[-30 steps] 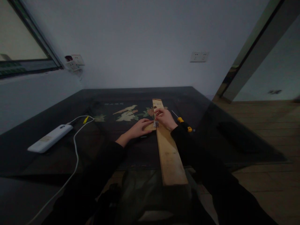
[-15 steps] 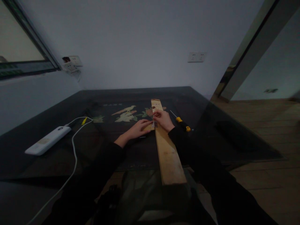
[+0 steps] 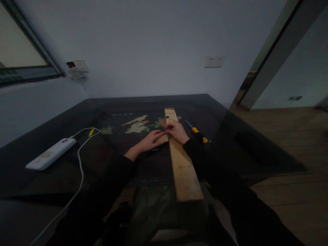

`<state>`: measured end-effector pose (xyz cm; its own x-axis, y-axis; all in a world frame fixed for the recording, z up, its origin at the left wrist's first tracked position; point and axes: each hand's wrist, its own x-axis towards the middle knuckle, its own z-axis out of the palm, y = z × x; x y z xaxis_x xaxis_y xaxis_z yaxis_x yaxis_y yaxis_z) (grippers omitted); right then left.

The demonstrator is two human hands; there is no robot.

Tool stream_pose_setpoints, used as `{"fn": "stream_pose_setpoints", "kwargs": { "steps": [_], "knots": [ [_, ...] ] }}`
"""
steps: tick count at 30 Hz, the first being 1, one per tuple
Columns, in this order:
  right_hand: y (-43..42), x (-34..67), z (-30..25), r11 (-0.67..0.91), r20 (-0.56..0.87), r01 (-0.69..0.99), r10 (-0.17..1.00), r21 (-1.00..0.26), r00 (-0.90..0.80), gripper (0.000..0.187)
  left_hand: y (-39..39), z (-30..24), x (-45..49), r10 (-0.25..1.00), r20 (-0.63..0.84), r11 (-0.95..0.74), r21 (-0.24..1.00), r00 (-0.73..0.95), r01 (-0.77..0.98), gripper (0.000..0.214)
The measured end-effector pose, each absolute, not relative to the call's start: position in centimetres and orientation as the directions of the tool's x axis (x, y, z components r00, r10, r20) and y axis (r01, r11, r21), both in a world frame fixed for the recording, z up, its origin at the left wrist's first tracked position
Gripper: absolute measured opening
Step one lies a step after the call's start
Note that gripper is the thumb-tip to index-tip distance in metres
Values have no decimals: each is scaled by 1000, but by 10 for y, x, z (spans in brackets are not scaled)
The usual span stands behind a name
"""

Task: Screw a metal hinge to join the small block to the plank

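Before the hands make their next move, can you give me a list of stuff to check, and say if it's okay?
1. Left hand at the metal piece: ok, fingertips right by it.
2. Right hand at the metal piece: ok, fingers bent over it.
3. Anything pinched in the right fingers: cannot tell, too small and hidden.
4. Board all on the table: not ok, near end sticks past the edge.
5. Screwdriver off the board: ok, lies to its right.
6. Cable away from both hands: ok, off to the left.

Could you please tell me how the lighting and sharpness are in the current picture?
Head view: dim light, the black sleeves nearly merging with the dark table; head view again: the silvery piece by the right hand is too small and soft to make out clearly.
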<state>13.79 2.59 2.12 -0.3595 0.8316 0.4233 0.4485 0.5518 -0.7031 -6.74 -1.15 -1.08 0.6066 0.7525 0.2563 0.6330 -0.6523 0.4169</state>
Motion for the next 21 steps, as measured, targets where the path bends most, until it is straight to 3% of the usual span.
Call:
{"fn": "stream_pose_setpoints", "kwargs": {
  "steps": [21],
  "knots": [
    [25,139,21,571,391,570,820,-590,-417,12,-12,-11,-68,756,220,-645,409,616,646,57]
  ]
}}
